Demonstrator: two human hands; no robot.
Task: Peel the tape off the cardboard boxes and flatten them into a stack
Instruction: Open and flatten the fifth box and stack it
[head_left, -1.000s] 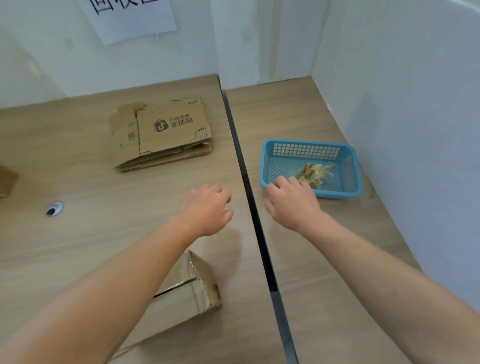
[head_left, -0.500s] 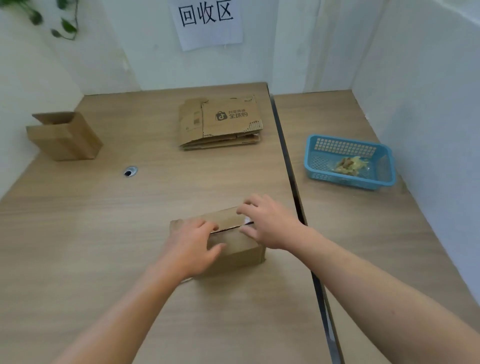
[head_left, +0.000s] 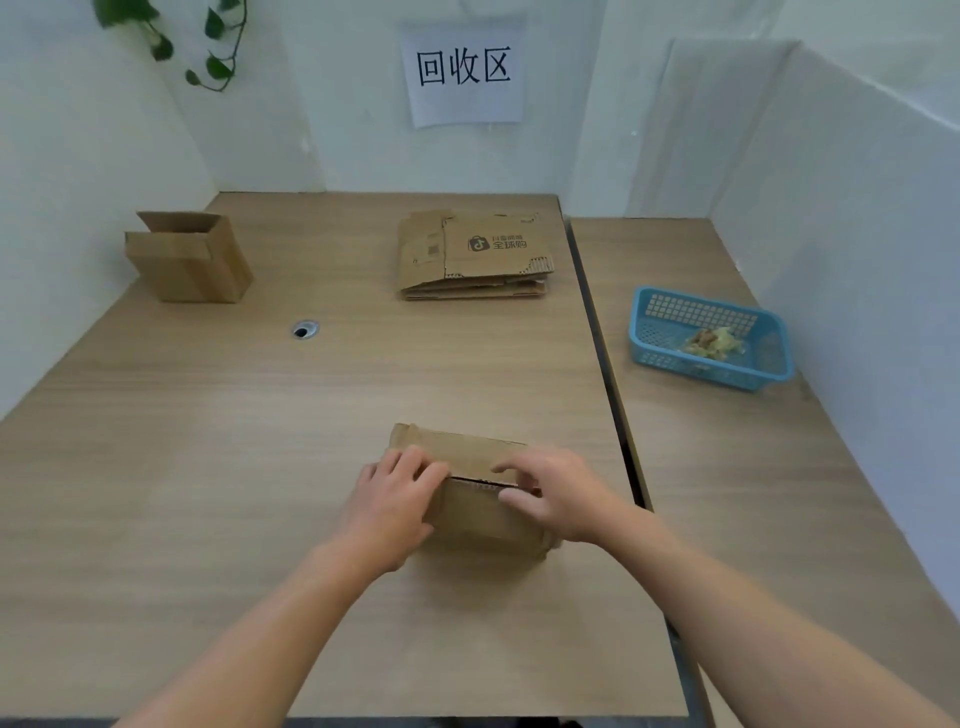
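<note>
A small brown cardboard box lies on the wooden table close in front of me, with a dark seam across its top. My left hand grips the box's left end, fingers curled over the top flap. My right hand is at the right end, with its forefinger and thumb pinching at the seam. Whether tape is between them is hidden. A stack of flattened boxes lies at the back centre. An open box stands at the back left.
A blue plastic basket with crumpled tape scraps sits on the right-hand table. A dark gap runs between the two tables. A cable hole is in the tabletop. White partition walls close in the left, back and right.
My hands came back from beside the basket and settled on the small box. The view lifted, so the whole table now shows. The fingers have closed in on the top seam.
</note>
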